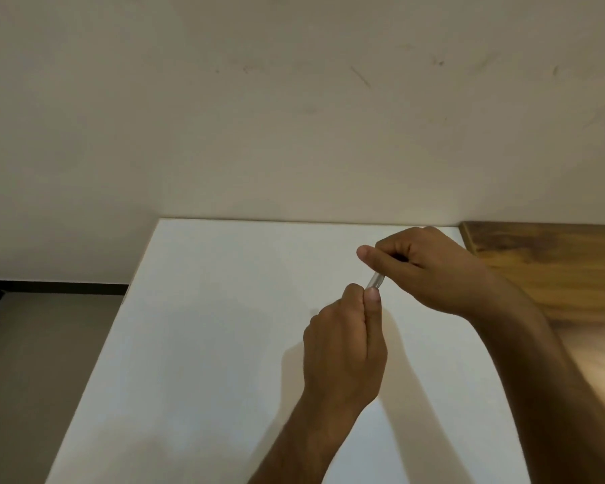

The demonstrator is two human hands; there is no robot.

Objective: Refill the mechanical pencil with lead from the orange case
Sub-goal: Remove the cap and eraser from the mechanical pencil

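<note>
Both hands meet above the white table (206, 344). Between them runs a short clear, silvery stretch of the mechanical pencil (375, 280); the rest of it is hidden inside the fingers. My left hand (346, 347) pinches its lower end between thumb and forefinger. My right hand (430, 270) curls round its upper end, with the forefinger stretched out to the left. The orange case is not in view.
A brown wooden surface (556, 274) adjoins the white table on the right. A pale wall (294, 99) rises right behind the table's far edge. Grey floor (32, 361) lies beyond the table's left edge.
</note>
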